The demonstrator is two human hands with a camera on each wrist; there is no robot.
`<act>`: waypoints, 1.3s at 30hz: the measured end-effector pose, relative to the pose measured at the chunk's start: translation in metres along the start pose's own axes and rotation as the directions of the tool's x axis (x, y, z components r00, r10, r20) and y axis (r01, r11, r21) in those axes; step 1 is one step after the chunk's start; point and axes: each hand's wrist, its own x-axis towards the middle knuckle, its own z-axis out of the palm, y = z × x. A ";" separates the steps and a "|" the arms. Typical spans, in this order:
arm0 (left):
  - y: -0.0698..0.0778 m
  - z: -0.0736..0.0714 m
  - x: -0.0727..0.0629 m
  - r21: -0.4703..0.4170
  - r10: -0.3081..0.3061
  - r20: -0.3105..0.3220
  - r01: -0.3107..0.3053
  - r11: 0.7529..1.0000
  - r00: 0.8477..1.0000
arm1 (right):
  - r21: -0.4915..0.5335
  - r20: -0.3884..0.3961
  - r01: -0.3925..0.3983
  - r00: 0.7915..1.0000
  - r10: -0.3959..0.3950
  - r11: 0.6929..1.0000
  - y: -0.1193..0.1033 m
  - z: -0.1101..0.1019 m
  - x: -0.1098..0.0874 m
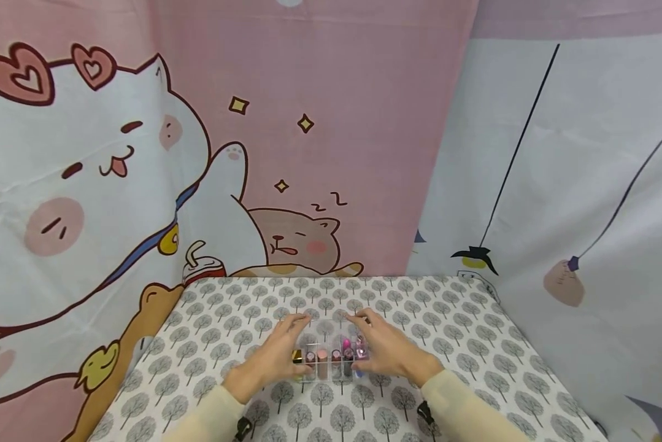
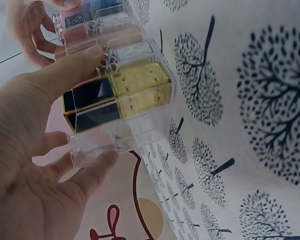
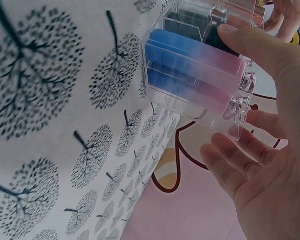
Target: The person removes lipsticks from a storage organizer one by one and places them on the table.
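A clear plastic lipstick organizer (image 1: 331,376) stands on the tree-print cloth, between my two hands. Several lipsticks fill its compartments. My left hand (image 1: 278,351) grips the left end, thumb on the near side and fingers behind. Close to that thumb is a black and gold lipstick (image 2: 140,87), seen through the clear wall in the left wrist view. At the other end my right hand (image 1: 390,348) holds the organizer in the same way. Beside it, a blue-to-pink lipstick tube (image 3: 195,60) shows in the right wrist view. A pink lipstick (image 1: 346,344) rises near the right end.
A white cloth with grey trees (image 1: 319,294) covers the table. Behind it hangs a pink curtain (image 1: 331,123) with cartoon animals, and a pale printed curtain (image 1: 557,153) hangs on the right. Dark bits of the wrist straps (image 1: 426,412) show beneath the sleeves.
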 end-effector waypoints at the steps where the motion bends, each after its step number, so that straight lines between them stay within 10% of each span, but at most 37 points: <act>1: 0.001 0.001 0.000 -0.006 0.000 0.005 0.000 1.000 1.000 | 0.002 -0.002 0.001 1.000 -0.001 1.000 0.001 0.000 -0.002; 39: 0.019 0.011 0.006 -0.001 0.024 0.065 -0.024 1.000 0.998 | 0.058 0.017 0.023 1.000 -0.024 0.998 0.027 -0.017 -0.039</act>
